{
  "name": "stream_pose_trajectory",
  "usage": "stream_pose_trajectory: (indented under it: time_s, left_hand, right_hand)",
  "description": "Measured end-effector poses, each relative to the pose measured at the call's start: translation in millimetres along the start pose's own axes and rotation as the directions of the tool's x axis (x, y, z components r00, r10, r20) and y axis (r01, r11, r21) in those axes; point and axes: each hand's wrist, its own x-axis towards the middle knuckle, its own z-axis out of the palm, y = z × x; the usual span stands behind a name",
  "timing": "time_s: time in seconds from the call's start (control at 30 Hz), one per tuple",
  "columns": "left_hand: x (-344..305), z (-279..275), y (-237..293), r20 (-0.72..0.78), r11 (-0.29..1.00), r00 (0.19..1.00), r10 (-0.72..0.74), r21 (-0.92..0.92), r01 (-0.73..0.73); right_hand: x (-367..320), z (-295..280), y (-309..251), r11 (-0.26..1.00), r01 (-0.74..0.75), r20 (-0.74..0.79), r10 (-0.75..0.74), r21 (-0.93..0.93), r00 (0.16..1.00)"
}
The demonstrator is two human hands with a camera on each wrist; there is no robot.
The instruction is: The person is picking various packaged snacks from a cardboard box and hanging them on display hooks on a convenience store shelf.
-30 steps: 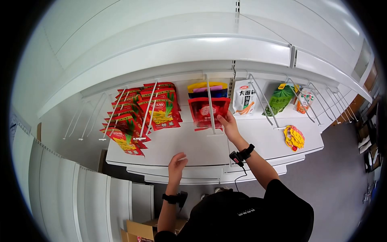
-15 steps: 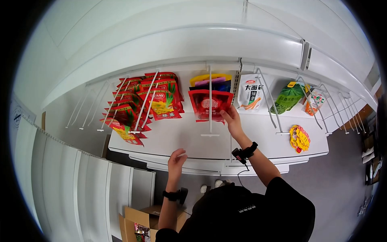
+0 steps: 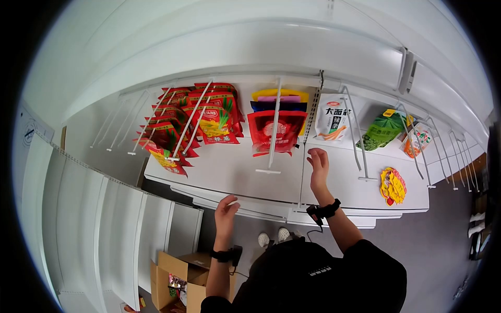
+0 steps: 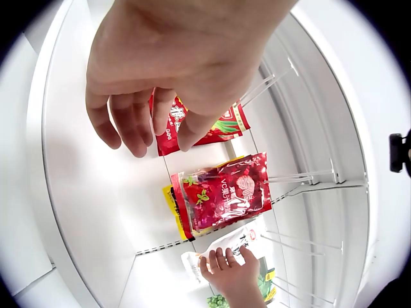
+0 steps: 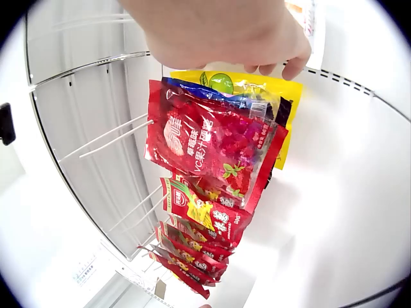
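Right hand (image 3: 319, 168) near red pouch (image 3: 261, 130), hook (image 3: 274, 128) across

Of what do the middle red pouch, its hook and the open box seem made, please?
Red pouch: probably glossy plastic film, as wrinkles and highlights suggest. Hook: likely white-coated metal, being a thin, smooth rod. Open box: apparently matte cardboard, brown with flaps.

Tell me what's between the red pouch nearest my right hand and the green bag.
The head view shows a white pouch and a white hook between the red pouch and the green bag.
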Motion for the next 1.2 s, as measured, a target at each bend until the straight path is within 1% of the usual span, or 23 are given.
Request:
stream_pose_trajectory:
  time_s: [0.13, 0.2, 0.33, 0.43, 0.5, 0.63, 0.7, 0.83, 0.93, 1.1, 1.2]
  left_hand:
    - [-13, -2, -3, -0.055, 1.000, 0.998, -0.013, -0.005, 0.013]
    - [-19, -3, -6, -0.084, 0.998, 0.996, -0.036, -0.048, 0.032]
    - [-35, -10, -6, -0.126, 0.996, 0.990, -0.067, -0.069, 0.058]
    - [-51, -19, -12, -0.166, 0.999, 0.986, -0.022, -0.042, 0.016]
    - [-60, -29, -17, -0.210, 0.997, 0.977, -0.029, -0.075, 0.014]
    - [-87, -49, -18, -0.304, 0.991, 0.950, -0.073, -0.132, 0.034]
    - [-103, -60, -19, -0.341, 0.989, 0.938, -0.070, -0.146, 0.021]
    - [-141, -90, -24, -0.419, 0.984, 0.905, -0.067, -0.180, -0.011]
    - [-178, -121, -30, -0.474, 0.988, 0.879, -0.050, -0.154, -0.027]
    - [-251, -170, -35, -0.581, 0.980, 0.809, -0.088, -0.197, -0.035]
    - [-299, -198, -45, -0.641, 0.975, 0.761, -0.103, -0.217, -0.051]
  right_hand:
    - [-15, -9, 9, 0.996, -0.083, 0.051, 0.082, 0.027, 0.995]
    - [-22, -8, 10, 0.991, -0.127, 0.073, 0.125, 0.029, 0.989]
    - [-33, 0, 14, 0.986, -0.168, 0.130, 0.163, 0.023, 0.978]
    - [-40, 9, 21, 0.980, -0.196, 0.176, 0.190, 0.018, 0.966]
    - [-46, 17, 26, 0.977, -0.212, 0.190, 0.203, 0.031, 0.961]
    - [-63, 33, 29, 0.964, -0.264, 0.269, 0.248, 0.027, 0.931]
    - [-76, 43, 30, 0.960, -0.279, 0.306, 0.257, 0.028, 0.917]
    - [-109, 67, 32, 0.950, -0.312, 0.354, 0.297, -0.014, 0.887]
    - [-142, 88, 37, 0.937, -0.343, 0.395, 0.338, -0.062, 0.854]
    - [-214, 124, 36, 0.907, -0.397, 0.468, 0.413, -0.137, 0.781]
    - [-259, 142, 40, 0.903, -0.398, 0.528, 0.420, -0.161, 0.738]
